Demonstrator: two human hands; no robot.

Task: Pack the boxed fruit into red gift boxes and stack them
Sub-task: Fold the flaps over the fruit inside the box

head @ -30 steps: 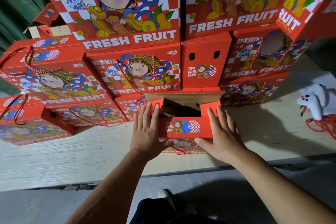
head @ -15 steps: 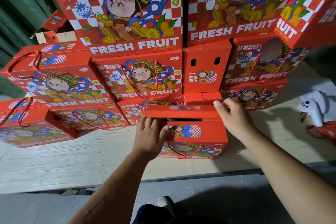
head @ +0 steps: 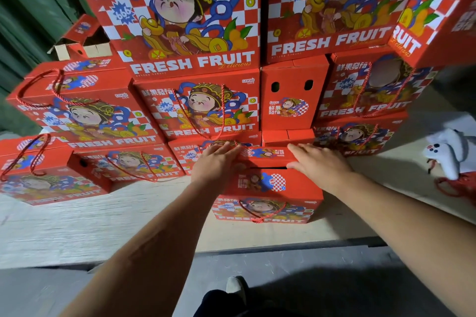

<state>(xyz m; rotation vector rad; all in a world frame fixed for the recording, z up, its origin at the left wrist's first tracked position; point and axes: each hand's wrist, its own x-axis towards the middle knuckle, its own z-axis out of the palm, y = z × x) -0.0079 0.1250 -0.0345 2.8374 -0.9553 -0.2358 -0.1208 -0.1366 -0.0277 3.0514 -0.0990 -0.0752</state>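
Observation:
A red gift box [head: 268, 188] with a cartoon figure and a red cord handle stands on the pale wooden platform [head: 103, 224], in front of the stack. Its top flaps are folded down, with a thin dark slit left at the near edge. My left hand [head: 219, 162] lies flat on the left side of the top, fingers straight. On the right side of the top my right hand [head: 319, 162] presses flat. What is inside the box is hidden.
A wall of stacked red "FRESH FRUIT" gift boxes [head: 206, 110] rises right behind. One open box [head: 82, 41] sits at the upper left. A white tool [head: 448, 154] and red cords [head: 456, 185] lie at the right. The grey floor [head: 334, 278] is below me.
The box top was open with both hands on its sides. The flaps have been folded down, and both hands now lie flat on the shut top.

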